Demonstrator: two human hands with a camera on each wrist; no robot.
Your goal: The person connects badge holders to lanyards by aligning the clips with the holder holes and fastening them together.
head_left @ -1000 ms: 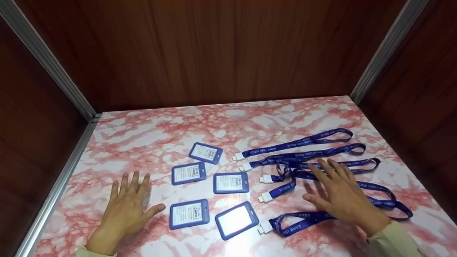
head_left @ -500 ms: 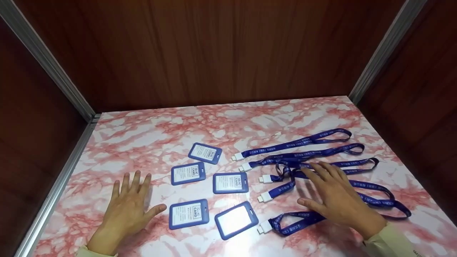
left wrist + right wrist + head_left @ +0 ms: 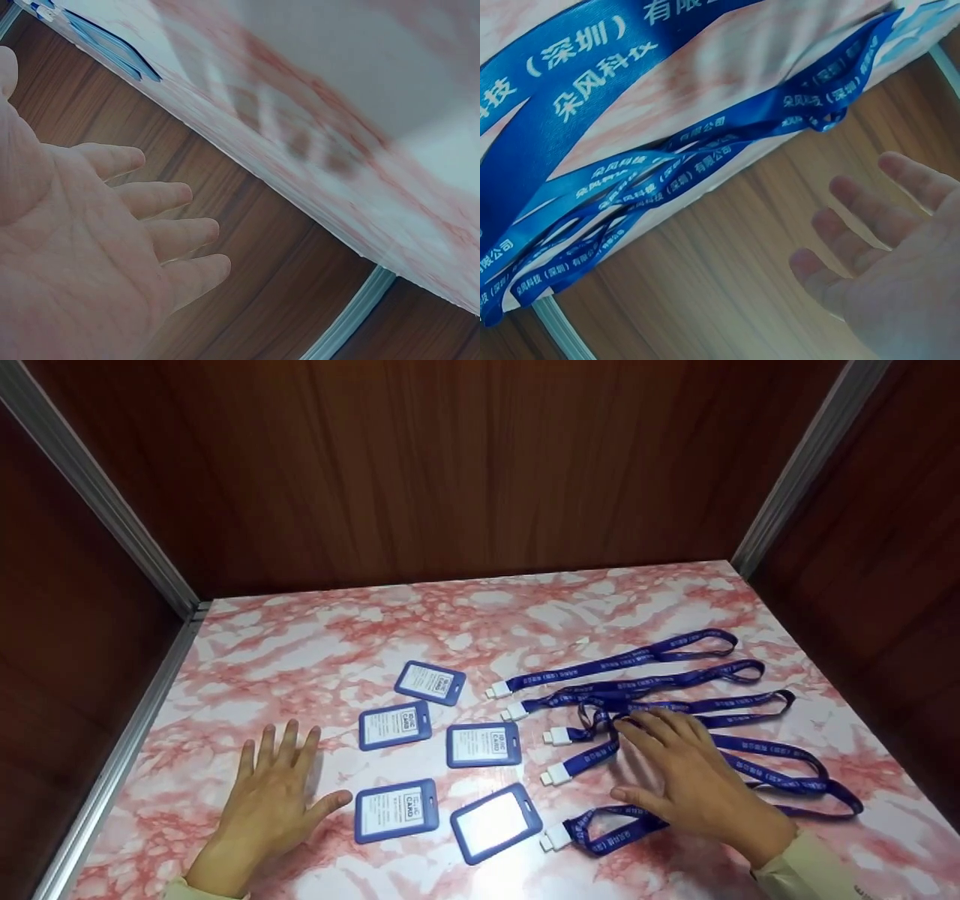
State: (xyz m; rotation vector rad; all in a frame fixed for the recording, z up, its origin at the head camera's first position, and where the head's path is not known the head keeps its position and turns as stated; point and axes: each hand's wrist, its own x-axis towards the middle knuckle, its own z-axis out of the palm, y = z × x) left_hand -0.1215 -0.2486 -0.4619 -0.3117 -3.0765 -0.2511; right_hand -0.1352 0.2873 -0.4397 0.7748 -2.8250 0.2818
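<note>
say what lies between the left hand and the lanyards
In the head view, five blue ID card holders lie between them on the marbled tabletop.

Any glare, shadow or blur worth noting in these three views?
Head view: glare whites out the lowest badge and brightens the table below it, while the back wall is dim; left wrist view: blurry, finger-shaped shadows on the table; right wrist view: lettering on the upper-left lanyard reads clearly.
</note>
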